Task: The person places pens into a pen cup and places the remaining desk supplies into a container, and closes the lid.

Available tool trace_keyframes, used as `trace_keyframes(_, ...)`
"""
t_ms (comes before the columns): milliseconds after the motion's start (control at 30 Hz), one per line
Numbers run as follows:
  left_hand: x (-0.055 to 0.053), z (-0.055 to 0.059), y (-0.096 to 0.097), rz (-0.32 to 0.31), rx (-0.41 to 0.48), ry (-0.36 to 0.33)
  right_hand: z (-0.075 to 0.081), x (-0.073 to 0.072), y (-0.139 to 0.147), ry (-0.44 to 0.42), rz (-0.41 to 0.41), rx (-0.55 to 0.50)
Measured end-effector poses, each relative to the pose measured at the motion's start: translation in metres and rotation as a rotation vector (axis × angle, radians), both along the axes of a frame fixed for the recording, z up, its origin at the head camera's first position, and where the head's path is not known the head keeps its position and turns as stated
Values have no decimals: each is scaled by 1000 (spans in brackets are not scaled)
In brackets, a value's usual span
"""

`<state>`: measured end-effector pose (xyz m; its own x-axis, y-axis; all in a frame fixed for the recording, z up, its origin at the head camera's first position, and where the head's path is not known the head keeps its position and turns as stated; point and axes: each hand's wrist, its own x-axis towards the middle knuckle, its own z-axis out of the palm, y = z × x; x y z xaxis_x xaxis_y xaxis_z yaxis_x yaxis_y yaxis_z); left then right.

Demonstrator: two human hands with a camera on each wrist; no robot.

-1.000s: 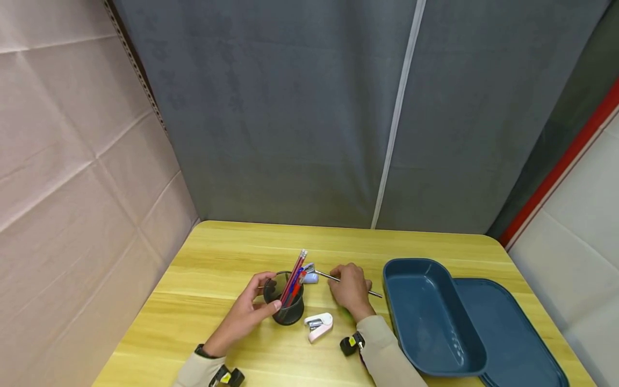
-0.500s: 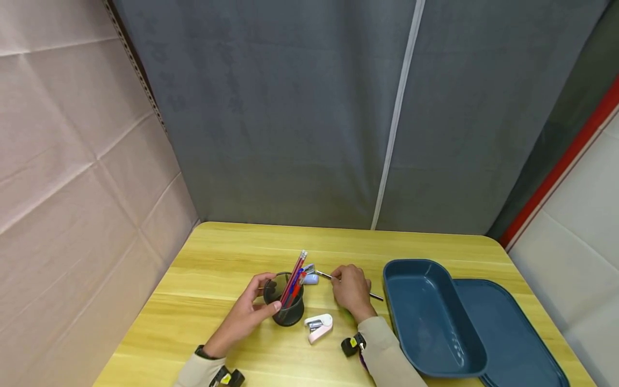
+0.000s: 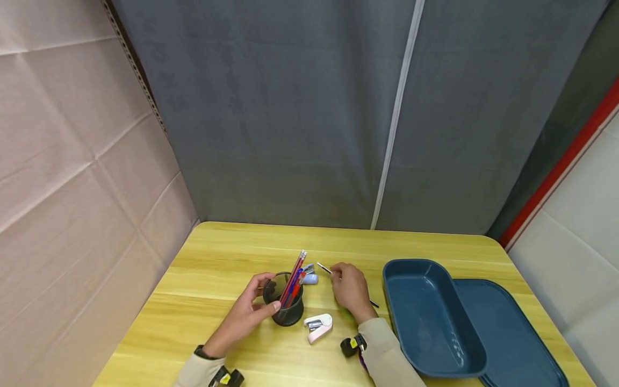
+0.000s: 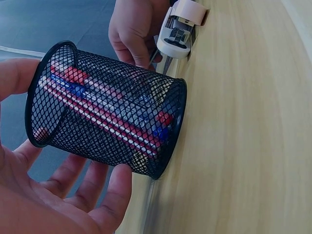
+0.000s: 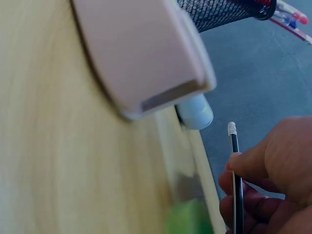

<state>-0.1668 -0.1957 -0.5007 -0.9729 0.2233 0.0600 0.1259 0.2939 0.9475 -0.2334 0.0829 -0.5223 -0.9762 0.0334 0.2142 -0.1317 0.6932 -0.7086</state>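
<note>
My left hand (image 3: 246, 314) holds a black mesh pen cup (image 3: 289, 318) at its side, thumb and fingers spread around it. Red pencils (image 3: 299, 263), a blue pen and a red pen lean inside the cup, which looks upright on the table. To its right, my right hand (image 3: 351, 290) pinches a black pencil (image 5: 236, 190) between thumb and fingers, its white eraser end (image 5: 232, 128) pointing away from the hand. Between the hands lies a white and pink stapler (image 3: 319, 328), partly opened. A light blue stapler (image 3: 310, 279) sits just behind the cup.
A deep dark blue tray (image 3: 435, 322) stands right of my right hand, overlapping a flat blue lid (image 3: 508, 328). A green object (image 5: 187, 219) lies beneath my right wrist. A grey curtain (image 3: 290, 134) hangs behind the wooden table (image 3: 232, 247).
The pencil in my right hand has turned to a steeper slant, its left end moving away from the light blue stapler. My left hand and the cup have stayed put.
</note>
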Motion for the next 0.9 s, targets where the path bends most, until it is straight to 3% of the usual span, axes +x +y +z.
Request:
trace_keyframes(567, -1, -3, -2, -8, 3, 2, 30, 7, -5, 28, 15, -109)
trace_keyframes(900, -1, -3, -2, -25, 27, 6, 55, 19, -5, 34, 40, -203)
